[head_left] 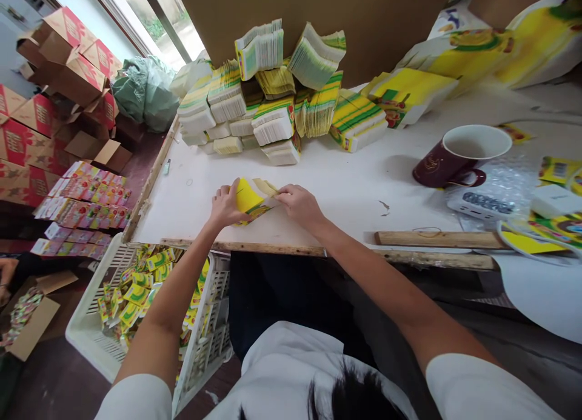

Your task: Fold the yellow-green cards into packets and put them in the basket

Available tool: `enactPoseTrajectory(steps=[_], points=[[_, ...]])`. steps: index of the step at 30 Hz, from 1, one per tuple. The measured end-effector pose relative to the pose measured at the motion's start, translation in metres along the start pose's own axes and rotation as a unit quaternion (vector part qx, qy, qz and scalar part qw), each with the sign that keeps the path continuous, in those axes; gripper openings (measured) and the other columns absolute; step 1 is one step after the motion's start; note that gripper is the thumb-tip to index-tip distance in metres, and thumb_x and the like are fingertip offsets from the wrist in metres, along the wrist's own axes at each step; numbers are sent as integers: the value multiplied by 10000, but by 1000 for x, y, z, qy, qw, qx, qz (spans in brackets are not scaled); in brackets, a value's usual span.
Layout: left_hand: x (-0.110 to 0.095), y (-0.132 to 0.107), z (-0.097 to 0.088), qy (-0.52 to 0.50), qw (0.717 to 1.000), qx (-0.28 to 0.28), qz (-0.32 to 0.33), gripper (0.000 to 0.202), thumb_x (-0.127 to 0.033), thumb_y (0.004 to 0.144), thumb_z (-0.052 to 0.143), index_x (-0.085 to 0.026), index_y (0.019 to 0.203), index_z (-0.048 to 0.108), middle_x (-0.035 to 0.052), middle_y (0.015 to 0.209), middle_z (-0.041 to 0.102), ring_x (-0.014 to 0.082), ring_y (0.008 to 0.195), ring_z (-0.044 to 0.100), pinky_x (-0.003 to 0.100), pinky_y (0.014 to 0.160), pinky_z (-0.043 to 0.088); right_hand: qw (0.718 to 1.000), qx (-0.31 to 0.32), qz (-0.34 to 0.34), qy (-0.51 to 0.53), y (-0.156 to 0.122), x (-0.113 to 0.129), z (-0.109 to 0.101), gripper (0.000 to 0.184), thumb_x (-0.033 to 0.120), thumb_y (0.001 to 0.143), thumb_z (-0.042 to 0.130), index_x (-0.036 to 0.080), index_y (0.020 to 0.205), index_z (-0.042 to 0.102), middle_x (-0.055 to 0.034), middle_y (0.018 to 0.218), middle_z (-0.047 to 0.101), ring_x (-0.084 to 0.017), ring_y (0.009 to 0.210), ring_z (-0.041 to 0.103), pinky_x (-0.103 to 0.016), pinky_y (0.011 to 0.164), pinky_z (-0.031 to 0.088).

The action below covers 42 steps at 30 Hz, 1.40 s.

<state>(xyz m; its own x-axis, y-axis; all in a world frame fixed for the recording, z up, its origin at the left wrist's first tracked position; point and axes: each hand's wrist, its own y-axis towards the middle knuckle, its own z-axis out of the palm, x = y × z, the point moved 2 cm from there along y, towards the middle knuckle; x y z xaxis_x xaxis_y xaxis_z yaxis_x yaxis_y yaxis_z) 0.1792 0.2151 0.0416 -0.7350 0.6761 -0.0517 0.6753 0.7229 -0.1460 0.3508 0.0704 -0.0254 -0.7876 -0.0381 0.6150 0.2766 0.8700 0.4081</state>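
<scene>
A small yellow carton (250,194) with green and red print is held low over the white table near its front edge. My left hand (225,205) grips its left end, thumb along the near side and fingers behind. At the opposite end, the fingers of my right hand (297,206) are pinched on the carton's pale flap. Beyond my hands, bundles of flat folded cartons (273,122) are stacked in a heap, yellow and green faces mixed with white edges.
A maroon mug (436,162) stands at the right, beside bubble wrap (509,180) and a white device. Wooden strips (436,239) run along the table's front. Below left, a white crate (86,323) holds many yellow packets. Red-and-brown boxes (40,147) are piled at the far left.
</scene>
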Motion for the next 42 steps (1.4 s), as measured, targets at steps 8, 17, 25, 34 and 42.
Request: enactPoseTrajectory(steps=[8,17,25,34,42], points=[[0,0,0,5,1000,-1,-11,1233,-520,508,822,-275,1557,222,166,1390,442,408,1296,426,521,1048,377,994,5,-11,-107,6,13,2,252,111,947,450,196,867,673,-110,961,626,-245,864,509,-355,745,406],[-7,-3,3,16,999,-18,-37,1198,-507,522,810,-253,1548,244,163,1386,464,382,1295,436,483,1050,380,987,33,28,-158,17,23,7,168,140,919,510,116,1055,605,-152,1049,648,-276,988,554,-340,832,395],[-25,-13,10,5,990,-46,-130,1178,-555,566,773,-207,1552,230,195,1370,482,387,1273,461,483,1015,396,976,39,186,-106,30,30,16,219,208,953,496,116,1118,607,-165,1100,679,-269,969,619,-325,798,399],[-31,-16,11,-12,985,-64,-162,1162,-521,568,763,-169,1543,237,216,1347,483,403,1269,465,505,1014,405,955,28,296,-23,28,52,39,269,219,970,420,112,1052,653,-166,1032,669,-258,928,651,-323,799,462],[-18,-8,10,-5,987,-48,-156,1142,-512,603,744,-154,1548,211,233,1345,464,419,1279,453,525,1012,399,959,54,277,28,23,63,40,219,240,912,554,133,1078,649,-160,1137,599,-236,957,642,-304,858,484]])
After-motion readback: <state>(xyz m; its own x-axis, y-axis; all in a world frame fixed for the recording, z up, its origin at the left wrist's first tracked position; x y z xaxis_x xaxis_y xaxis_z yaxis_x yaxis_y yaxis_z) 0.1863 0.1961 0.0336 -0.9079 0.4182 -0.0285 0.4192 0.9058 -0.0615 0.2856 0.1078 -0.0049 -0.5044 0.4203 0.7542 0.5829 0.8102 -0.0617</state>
